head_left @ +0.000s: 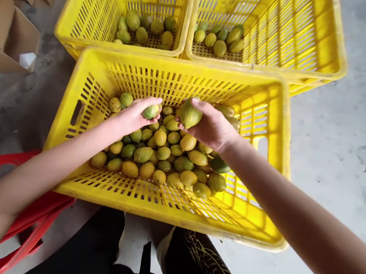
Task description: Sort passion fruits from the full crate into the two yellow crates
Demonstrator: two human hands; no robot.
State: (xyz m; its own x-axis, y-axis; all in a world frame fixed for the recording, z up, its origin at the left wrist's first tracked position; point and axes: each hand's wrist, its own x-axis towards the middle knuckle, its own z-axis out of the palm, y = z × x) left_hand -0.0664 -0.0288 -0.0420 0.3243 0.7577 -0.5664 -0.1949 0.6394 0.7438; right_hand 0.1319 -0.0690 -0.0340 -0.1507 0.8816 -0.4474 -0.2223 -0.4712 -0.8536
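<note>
Over the near yellow crate (166, 215), my left hand (135, 115) is closed around a small green lemon (150, 111). To its right, my right hand (213, 125) grips a larger yellow-green lemon (190, 113) between thumb and fingers. Both hands are above the heap of lemons (160, 137), which ranges from yellow to dark green and covers much of the crate's floor. The lemons directly beneath my hands are partly hidden.
Two more yellow crates, the left one (91, 37) and the right one (262, 67), stand behind, each with several lemons inside. Cardboard boxes (20, 39) are at the far left. A red plastic stool (40, 217) stands at the lower left on the grey floor (342, 153).
</note>
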